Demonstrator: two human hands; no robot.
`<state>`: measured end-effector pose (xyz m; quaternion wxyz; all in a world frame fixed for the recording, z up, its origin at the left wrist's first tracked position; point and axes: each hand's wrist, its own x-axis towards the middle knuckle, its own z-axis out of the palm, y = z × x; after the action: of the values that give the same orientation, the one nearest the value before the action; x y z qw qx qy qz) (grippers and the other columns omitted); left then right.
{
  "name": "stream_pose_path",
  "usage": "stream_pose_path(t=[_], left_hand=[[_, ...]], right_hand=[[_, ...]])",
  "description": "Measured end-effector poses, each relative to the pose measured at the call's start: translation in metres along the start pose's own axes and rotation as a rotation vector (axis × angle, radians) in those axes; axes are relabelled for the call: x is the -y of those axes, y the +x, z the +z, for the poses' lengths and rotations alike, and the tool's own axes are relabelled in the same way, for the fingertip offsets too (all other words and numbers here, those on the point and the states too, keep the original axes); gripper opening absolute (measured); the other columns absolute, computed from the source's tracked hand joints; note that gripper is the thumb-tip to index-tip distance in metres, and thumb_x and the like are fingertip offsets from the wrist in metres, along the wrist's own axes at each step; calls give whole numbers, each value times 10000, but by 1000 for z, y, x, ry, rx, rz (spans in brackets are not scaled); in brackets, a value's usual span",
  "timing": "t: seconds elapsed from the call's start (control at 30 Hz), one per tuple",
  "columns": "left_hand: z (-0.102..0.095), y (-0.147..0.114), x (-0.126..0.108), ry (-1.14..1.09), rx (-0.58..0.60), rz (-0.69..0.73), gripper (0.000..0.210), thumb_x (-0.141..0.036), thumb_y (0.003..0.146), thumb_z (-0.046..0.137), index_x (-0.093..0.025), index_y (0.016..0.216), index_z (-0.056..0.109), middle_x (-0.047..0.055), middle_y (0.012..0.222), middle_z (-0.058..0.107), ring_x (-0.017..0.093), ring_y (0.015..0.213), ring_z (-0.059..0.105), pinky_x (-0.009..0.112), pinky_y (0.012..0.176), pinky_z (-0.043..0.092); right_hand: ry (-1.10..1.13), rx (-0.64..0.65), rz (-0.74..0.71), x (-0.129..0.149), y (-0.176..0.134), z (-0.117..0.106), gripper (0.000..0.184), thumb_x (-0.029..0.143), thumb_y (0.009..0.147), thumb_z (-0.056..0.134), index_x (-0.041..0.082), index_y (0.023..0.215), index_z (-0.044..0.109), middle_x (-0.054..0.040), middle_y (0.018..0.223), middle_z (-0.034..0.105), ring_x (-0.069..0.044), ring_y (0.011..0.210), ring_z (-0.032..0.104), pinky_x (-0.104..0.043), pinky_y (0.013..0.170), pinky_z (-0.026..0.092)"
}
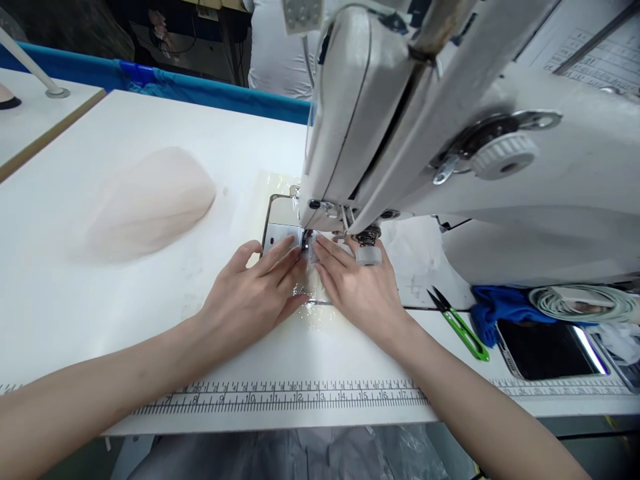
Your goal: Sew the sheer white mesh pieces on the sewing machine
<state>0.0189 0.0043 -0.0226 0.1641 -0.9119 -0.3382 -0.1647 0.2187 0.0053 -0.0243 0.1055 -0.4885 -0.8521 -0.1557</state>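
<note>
A white sewing machine (pixel 345 113) stands over the table, its presser foot (pixel 306 240) low above the metal plate (pixel 283 233). Palm down, my left hand (pixel 247 293) lies just left of the foot with its fingers spread. From the other side my right hand (pixel 365 290) reaches under the machine head, its fingers stretched flat toward the foot and partly hidden by a white knob. Whether a thin piece lies beneath the fingertips, I cannot tell. Shiny clear tape (pixel 315 310) covers the table around the plate.
A sheer beige fabric piece (pixel 165 200) lies at the left. Along the front edge runs a printed ruler (pixel 300 398). To the right are green thread snips (pixel 465 337), a blue cloth (pixel 485 313), a coiled cord (pixel 575 310) and a phone (pixel 547 350). A blue cloth trough (pixel 215 87) borders the back.
</note>
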Motion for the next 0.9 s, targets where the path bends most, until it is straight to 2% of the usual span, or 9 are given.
stream_pose_path(t=[0.2,0.37,0.43,0.5,0.57,0.63,0.73,0.8,0.9], left_hand=[[2,3,3,20,6,-11,310,-335,1009,414,-161,1175,610,76,1217,685,226,1257,536,409,917,358],[1,1,5,5,-18,-18,270,-317,988,466,-167,1129,641,61,1221,685,238,1179,579,413,883,375],[0,0,7,-51,-39,-20,236,-274,970,491,-175,1111,652,49,1175,705,231,1084,618,406,849,389],[-3,0,9,-173,-8,-30,248,-222,940,490,-188,1130,645,47,1148,708,222,1024,631,402,838,401],[-5,1,13,-310,76,-43,328,-184,880,483,-192,1177,621,61,1172,687,227,1037,617,405,857,407],[-6,4,16,-388,157,-45,419,-174,813,482,-184,1217,595,81,1203,658,245,1069,593,412,880,410],[-2,12,20,-412,199,-71,383,-195,842,478,-181,1202,610,89,1169,648,244,1035,591,409,879,416],[2,17,22,-439,184,-124,296,-229,921,442,-188,1114,662,78,1081,667,223,963,607,401,861,419],[6,24,25,-532,149,-216,326,-274,972,400,-189,947,714,62,975,682,198,869,616,388,836,426]], right_hand=[[8,-13,10,-1,2,2,346,261,988,442,141,1260,621,-89,1130,723,-256,1082,574,-417,986,347],[100,-41,-8,-5,0,-7,310,274,992,438,161,1148,681,-83,983,747,-246,1043,603,-407,955,372],[206,14,4,-6,-2,-18,282,341,965,497,177,1052,709,-74,934,735,-237,959,628,-384,871,415],[315,143,15,-6,-3,-29,274,416,902,594,193,1017,705,-64,941,714,-218,861,642,-353,773,446],[402,271,28,-6,-4,-37,188,364,890,624,213,980,692,-41,978,694,-172,775,642,-301,678,448],[474,322,63,-6,-4,-39,110,250,926,568,219,916,674,-12,958,684,-125,699,629,-253,596,421],[548,289,157,-7,-4,-36,175,215,975,468,196,917,631,3,808,667,-109,604,597,-233,541,394],[559,244,208,-7,-3,-32,201,256,996,428,170,971,608,-5,739,649,-119,572,581,-237,528,390],[528,186,216,-7,-1,-26,277,378,982,464,154,1014,623,-24,720,640,-131,558,564,-239,507,371]])
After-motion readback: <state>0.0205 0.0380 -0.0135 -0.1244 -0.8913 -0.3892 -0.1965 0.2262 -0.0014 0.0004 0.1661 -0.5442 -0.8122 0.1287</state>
